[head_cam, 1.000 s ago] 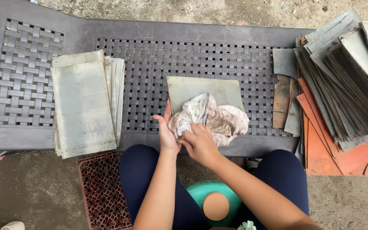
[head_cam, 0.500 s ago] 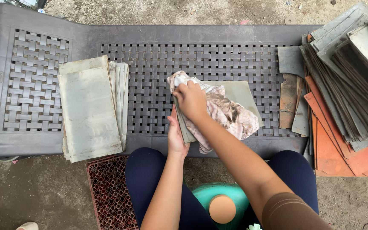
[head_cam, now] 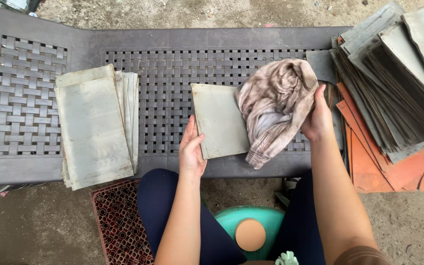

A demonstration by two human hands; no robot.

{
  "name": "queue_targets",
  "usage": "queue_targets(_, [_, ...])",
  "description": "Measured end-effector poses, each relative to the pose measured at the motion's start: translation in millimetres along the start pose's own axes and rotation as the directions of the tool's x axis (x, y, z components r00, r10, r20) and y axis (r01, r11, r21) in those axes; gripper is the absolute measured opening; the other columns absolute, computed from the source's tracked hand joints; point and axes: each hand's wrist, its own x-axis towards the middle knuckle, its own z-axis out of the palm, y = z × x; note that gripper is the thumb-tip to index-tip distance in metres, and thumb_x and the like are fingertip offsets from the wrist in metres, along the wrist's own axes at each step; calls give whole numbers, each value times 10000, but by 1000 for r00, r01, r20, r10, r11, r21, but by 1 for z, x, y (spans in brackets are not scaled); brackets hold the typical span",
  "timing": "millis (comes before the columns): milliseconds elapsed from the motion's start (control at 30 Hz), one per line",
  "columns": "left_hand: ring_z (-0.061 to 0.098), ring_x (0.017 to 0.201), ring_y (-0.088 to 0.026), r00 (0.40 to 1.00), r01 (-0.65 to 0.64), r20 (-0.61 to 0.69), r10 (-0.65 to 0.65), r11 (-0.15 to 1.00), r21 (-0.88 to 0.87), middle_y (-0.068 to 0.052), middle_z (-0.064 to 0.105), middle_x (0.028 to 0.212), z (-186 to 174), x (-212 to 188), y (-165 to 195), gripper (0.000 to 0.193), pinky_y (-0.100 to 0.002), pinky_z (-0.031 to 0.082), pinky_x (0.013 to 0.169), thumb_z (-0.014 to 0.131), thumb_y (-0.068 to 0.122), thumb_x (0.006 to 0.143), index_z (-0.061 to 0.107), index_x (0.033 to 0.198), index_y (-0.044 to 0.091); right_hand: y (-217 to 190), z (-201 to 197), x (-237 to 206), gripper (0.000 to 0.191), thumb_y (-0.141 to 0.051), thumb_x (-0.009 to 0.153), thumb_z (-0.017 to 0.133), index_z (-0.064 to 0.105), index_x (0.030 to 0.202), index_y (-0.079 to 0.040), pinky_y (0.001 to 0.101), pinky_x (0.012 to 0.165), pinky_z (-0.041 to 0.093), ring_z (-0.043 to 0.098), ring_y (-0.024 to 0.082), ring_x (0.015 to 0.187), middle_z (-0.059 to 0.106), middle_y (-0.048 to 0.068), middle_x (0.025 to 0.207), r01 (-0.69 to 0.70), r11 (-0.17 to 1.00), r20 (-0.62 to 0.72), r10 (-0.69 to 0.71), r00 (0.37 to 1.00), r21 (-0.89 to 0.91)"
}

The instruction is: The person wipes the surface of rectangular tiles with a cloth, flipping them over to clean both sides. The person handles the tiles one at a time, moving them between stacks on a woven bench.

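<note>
A grey rectangular plate [head_cam: 219, 120] lies flat on the dark woven-pattern plastic bench [head_cam: 172, 68] just right of the frame's centre, its long axis running from the upper edge of the frame toward the lower edge with a slight tilt — the top end leans a little left, the bottom end a little right. The left hand [head_cam: 191, 152] grips the plate's lower left corner, thumb on top and fingers curled round the edge, clamped on it. The right hand [head_cam: 317, 118] is closed on a crumpled, stained beige rag [head_cam: 273, 105], which drapes over the plate's right side and covers its right edge; the fingers are bunched into the cloth behind it, so only the thumb and the back of the hand show. At the left of the frame a stack of similar grey plates [head_cam: 96, 130] rests on the bench, long axes also running top to bottom, overhanging the near edge. At the right — well apart from the stack — a leaning pile of grey and orange sheets [head_cam: 393, 98] fills the upper right corner. Below, a reddish-brown mesh crate [head_cam: 119, 221] sits at the lower left, and a teal stool [head_cam: 249, 225] shows between the person's knees.
</note>
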Motion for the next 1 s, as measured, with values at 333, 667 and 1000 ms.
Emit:
queue_targets(333, [506, 1380, -236, 988, 107, -110, -110, 994, -26, -117, 497, 1536, 12, -4, -13, 687, -395, 426, 1112, 540, 123, 933, 338, 1589, 77, 121, -111, -40, 709, -541, 938, 666, 517, 1452, -75, 520, 1080, 416, 488, 344, 1326, 499, 159, 1422, -252, 789, -619, -197, 760, -561])
queue_targets(667, [391, 1483, -222, 994, -90, 100, 41, 827, 555, -89, 360, 1641, 10, -4, -24, 877, -342, 347, 1164, 507, -134, 816, 217, 1618, 74, 88, -39, -31, 511, -384, 892, 821, 713, 1211, 0, 475, 925, 539, 681, 378, 1058, 733, 233, 1131, -312, -67, -302, -135, 944, -948])
queue_targets(1000, [416, 1469, -261, 994, -37, 104, 23, 990, 135, -120, 376, 1646, 21, -28, 0, 854, -394, 371, 1165, 454, -52, 829, 270, 1646, 121, -11, -2, -97, 301, -168, 953, 758, 694, 1188, 10, 232, 818, 535, 668, 78, 922, 740, 53, 1068, 262, 780, -125, -396, 910, -568])
